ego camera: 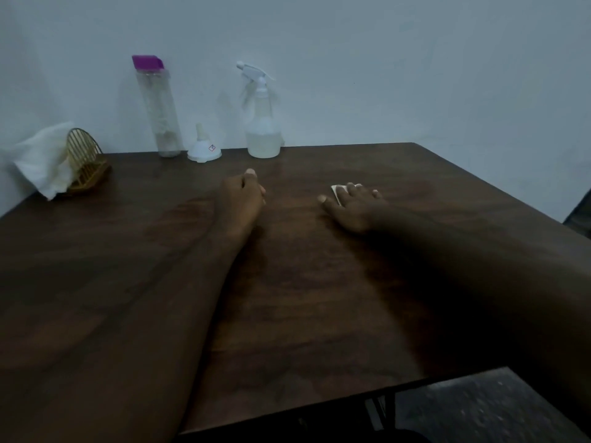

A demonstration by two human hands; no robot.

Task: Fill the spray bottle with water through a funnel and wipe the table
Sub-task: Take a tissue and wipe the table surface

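A clear spray bottle [263, 123] with a white trigger head stands at the back of the dark wooden table [287, 298], partly filled with water. Left of it a white funnel [204, 148] sits upside down, spout up. Further left stands a tall clear water bottle [158, 107] with a purple cap. My right hand [350, 204] lies flat with fingers spread, pressing a small folded white tissue [337, 190] onto the table. My left hand [244, 195] rests on the table near the middle, fingers curled in, holding nothing.
A gold wire napkin holder [86, 161] with white tissues [41, 158] sits at the back left corner. A plain wall rises right behind the table. The table's right edge [511, 199] and front edge [383, 386] drop to a dark floor.
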